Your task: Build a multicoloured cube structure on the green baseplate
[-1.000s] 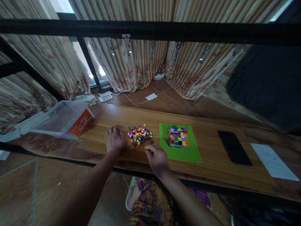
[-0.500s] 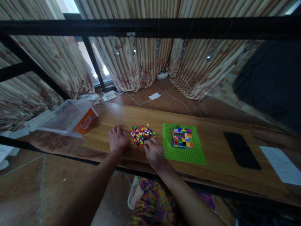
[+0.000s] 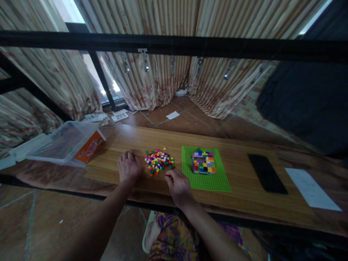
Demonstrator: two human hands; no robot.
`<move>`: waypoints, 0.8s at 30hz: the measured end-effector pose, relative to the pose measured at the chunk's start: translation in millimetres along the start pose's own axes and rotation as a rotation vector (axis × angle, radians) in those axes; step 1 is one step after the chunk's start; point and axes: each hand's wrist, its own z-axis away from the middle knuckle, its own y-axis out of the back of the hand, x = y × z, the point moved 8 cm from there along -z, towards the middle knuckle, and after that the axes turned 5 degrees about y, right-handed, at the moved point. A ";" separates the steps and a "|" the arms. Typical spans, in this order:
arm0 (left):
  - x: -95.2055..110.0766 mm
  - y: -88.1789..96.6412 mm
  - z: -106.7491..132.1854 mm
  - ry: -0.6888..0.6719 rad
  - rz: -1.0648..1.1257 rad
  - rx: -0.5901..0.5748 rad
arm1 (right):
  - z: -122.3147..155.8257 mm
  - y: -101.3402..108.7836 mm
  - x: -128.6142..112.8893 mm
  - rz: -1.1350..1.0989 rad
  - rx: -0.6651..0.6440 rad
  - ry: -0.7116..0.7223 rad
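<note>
A pile of small coloured bricks [image 3: 158,161] lies on the wooden table [image 3: 244,203]. My left hand [image 3: 128,167] rests on the table just left of the pile, fingers curled loosely with nothing seen in them. My right hand [image 3: 178,183] hovers just right of and below the pile, thumb and forefinger pinched on a tiny reddish piece. To the right lies a green baseplate [image 3: 209,179] with a multicoloured brick block [image 3: 203,162] built on it.
A clear plastic box with an orange label [image 3: 69,142] lies at the table's left end. A black phone [image 3: 266,173] and a white sheet [image 3: 311,188] lie to the right. A black bar [image 3: 174,45] crosses overhead; curtains hang behind.
My right hand reached into the pile's near edge half a second ago and has now drawn back a little with its fingers pinched. My left hand has stayed beside the pile.
</note>
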 end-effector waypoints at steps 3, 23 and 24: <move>1.1 1.8 -0.3 0.003 -0.001 -0.001 | 7.8 25.8 2.2 -0.168 0.053 -0.057; 3.4 4.3 -1.4 0.002 -0.016 -0.014 | -18.4 144.4 73.4 0.306 0.286 -0.145; 3.2 4.5 -1.4 0.005 -0.018 -0.012 | -20.2 141.0 73.0 0.338 0.264 -0.127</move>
